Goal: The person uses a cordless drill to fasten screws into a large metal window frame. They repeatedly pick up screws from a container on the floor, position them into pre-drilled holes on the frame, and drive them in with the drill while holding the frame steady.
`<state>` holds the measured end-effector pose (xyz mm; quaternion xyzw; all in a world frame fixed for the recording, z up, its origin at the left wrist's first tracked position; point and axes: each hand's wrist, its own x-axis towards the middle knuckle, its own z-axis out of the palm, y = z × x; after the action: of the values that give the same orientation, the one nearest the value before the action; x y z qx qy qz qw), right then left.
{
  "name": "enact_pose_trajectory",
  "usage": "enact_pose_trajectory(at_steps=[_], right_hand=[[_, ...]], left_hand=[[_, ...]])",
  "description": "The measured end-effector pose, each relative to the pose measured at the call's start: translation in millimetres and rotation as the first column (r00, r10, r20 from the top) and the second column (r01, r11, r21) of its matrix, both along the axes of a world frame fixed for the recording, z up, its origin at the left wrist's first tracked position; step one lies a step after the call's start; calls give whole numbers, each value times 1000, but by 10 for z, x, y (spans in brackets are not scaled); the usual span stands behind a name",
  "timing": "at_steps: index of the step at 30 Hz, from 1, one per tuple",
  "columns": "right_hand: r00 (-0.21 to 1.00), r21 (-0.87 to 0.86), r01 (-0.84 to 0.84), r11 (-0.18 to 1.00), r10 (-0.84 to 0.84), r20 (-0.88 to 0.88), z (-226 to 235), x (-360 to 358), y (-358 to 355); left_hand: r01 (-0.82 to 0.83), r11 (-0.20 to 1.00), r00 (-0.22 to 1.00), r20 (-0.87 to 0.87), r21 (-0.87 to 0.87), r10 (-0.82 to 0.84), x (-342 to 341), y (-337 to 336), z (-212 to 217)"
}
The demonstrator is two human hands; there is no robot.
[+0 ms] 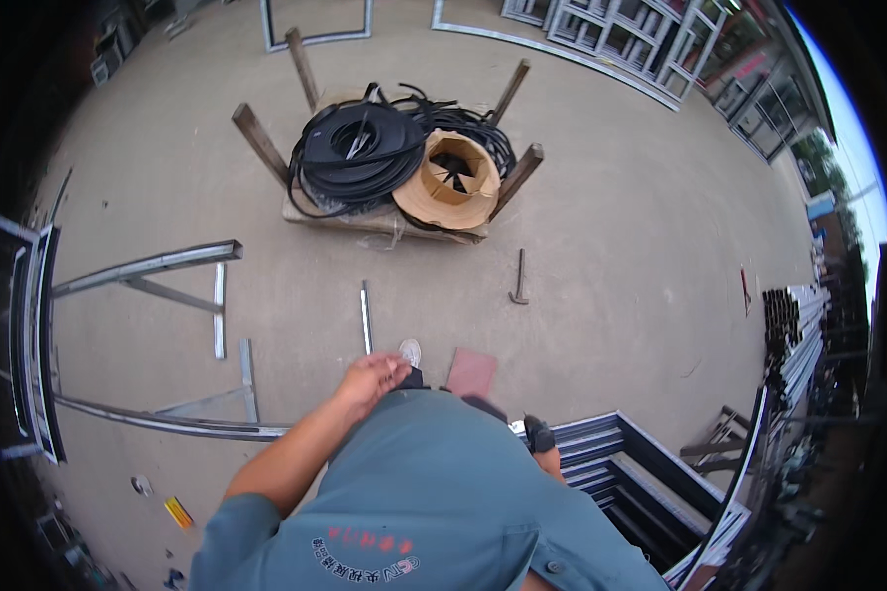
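Note:
My left hand (pixel 373 380) is held in front of my body at waist height. Its fingers are curled in, and whether anything small sits in them I cannot make out. Just beyond it a narrow metal bar (pixel 367 317) lies on the floor, next to my white shoe (pixel 410 352). At my right side, partly hidden by my shirt, hangs my right hand (pixel 548 461), with a dark band (pixel 537 434) at the wrist. Its fingers do not show. Close by it are stacked dark and silver frames (pixel 650 471). A reddish square slab (pixel 471 371) lies ahead of my feet.
Ahead, an upturned wooden stand (pixel 384 223) with upright legs holds black strip coils (pixel 360 148) and a cardboard spool (pixel 447 202). A hammer (pixel 520 281) lies on the floor. Metal trestles (pixel 148 266) stand left; metal profiles (pixel 803 335) are piled right.

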<state>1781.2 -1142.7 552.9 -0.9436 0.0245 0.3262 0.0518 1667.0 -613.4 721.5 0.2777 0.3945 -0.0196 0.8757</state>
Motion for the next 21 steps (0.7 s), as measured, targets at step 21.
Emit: enact_pose_trajectory(at_steps=[21], right_hand=[[828,683,-441,582,558,60,1586,3678,6196]], left_hand=[[-707,700,705,196,107,682,1528,2967,851]])
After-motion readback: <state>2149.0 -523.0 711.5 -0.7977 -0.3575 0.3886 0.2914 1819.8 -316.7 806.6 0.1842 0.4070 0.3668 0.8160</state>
